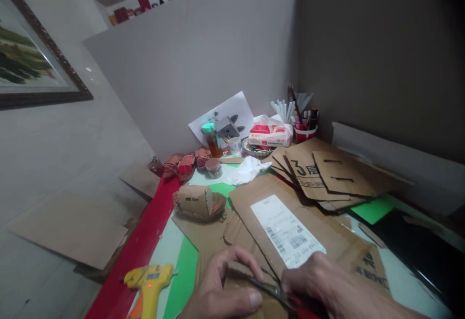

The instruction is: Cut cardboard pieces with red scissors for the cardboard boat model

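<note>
At the bottom middle, my left hand [227, 287] curls its thumb and index finger around a piece of cardboard [238, 276]. My right hand [314, 280] is closed on a pair of scissors [271, 288] with dark metal blades and a red handle. The blades point left, towards my left fingertips, over the cardboard. Just beyond the hands lies a large cardboard sheet [250, 195] bearing a white shipping label [286, 231]. Farther left, a small cardboard boat model [194, 201] with a rounded roof rests on more cardboard.
A yellow hot glue gun [150, 282] with a lit light lies at the left. Cut cardboard pieces [308, 173] are stacked at the right. Behind are a tissue pack [271, 132], a teal-lidded bottle [211, 139], a small jar [213, 167] and a red pen cup [305, 132].
</note>
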A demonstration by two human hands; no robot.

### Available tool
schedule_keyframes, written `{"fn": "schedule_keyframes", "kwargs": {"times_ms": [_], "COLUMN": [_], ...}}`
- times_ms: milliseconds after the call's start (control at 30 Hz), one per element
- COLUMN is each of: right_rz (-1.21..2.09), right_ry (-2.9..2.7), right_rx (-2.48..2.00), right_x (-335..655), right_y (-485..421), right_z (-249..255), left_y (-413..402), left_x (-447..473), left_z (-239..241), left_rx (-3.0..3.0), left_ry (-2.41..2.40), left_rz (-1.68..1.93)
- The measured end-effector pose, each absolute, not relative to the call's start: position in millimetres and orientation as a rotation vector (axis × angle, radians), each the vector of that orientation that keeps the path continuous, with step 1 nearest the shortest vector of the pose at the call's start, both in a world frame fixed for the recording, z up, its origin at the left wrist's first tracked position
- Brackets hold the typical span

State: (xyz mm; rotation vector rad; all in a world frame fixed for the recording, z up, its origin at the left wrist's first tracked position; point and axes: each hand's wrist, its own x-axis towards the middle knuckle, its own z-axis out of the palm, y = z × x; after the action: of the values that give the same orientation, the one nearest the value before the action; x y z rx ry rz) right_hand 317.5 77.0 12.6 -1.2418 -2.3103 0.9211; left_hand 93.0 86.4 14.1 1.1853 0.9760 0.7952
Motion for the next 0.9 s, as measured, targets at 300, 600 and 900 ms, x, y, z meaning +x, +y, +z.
{"fn": "schedule_keyframes", "kwargs": {"times_ms": [300,600,900], "right_rz": [0.635,-0.058,0.243], "right_ry": [-2.202,-2.172,-2.224], "right_rx": [-1.484,-1.536,-1.08], "right_x": [342.0,366.7,332.6], "right_y": [98.7,138.0,97.3], "right_z": [37.5,-12.7,22.3], "left_y": [99.8,104.5,95.4], "left_x": [94.7,103.7,104.1], "left_z": [2.7,1.3,5.5], "left_rx": [0.832,0.826,0.898], "left_ry": [1.013,1.026,0.969], "left_rz": [1.043,1.303,1.512]}}
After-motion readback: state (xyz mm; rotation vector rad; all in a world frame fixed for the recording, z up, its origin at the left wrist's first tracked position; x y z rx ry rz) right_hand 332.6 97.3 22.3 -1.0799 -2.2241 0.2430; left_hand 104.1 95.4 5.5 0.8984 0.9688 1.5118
